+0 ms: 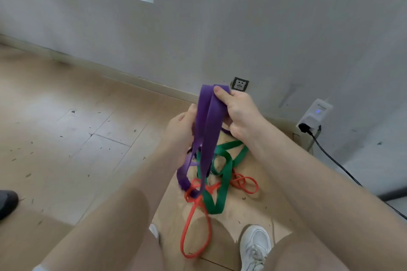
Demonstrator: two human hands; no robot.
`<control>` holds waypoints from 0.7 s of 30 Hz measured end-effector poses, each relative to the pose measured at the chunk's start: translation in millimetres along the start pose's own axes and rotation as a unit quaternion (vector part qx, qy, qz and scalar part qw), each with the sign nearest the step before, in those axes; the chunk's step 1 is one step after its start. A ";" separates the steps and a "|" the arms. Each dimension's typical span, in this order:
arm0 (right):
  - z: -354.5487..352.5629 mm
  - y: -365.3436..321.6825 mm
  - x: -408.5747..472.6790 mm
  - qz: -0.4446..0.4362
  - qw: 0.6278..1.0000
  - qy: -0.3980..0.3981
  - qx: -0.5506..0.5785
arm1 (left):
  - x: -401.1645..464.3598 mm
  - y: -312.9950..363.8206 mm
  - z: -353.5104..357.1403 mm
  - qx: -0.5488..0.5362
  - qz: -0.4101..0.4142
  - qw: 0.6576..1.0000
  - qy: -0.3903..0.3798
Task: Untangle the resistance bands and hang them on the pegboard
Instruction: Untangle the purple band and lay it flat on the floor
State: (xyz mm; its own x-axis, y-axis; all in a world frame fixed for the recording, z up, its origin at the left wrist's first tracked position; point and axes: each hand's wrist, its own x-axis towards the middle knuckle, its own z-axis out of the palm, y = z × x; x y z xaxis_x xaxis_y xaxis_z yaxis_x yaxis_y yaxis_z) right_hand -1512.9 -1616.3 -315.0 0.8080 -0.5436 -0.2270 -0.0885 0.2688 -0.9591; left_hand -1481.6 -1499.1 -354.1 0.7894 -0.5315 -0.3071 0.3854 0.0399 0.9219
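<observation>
A wide purple band (209, 130) hangs as a doubled loop from my right hand (240, 112), which grips its top fold with the thumb over it. My left hand (180, 130) holds the same purple band lower down on its left strand. The purple band's lower end runs into a tangle on the wooden floor with a green band (222, 182) and a thin red band (196, 226). The red band's long loop trails toward my feet. No pegboard is in view.
A grey wall (264, 28) stands close behind the tangle, with a socket (239, 84) and a white plug-in device (315, 114) with a black cable (334, 160). My white shoe (255, 246) is near the red loop. A dark shoe (6, 202) shows at the left edge.
</observation>
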 end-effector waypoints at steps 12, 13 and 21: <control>8.1 -16.8 -3.8 0.024 0.993 0.014 0.119 | -14.9 2.4 5.5 0.080 0.234 0.968 0.036; 1.6 -7.5 -5.9 0.006 0.998 -0.004 0.059 | -13.4 3.1 5.9 0.075 0.232 0.969 0.038; -34.9 108.8 -44.4 -0.024 0.981 -0.118 -0.153 | -0.8 -4.3 6.5 0.029 0.137 0.987 0.072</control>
State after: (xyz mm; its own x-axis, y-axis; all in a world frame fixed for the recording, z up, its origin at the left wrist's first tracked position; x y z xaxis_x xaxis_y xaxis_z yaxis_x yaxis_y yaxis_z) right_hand -1578.7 -1590.7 -415.2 0.9246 -0.3412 -0.1691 -0.1882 -0.0233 -0.9819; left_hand -1487.1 -1504.3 -356.2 0.9220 -0.3807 -0.0702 0.1228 0.1155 0.9857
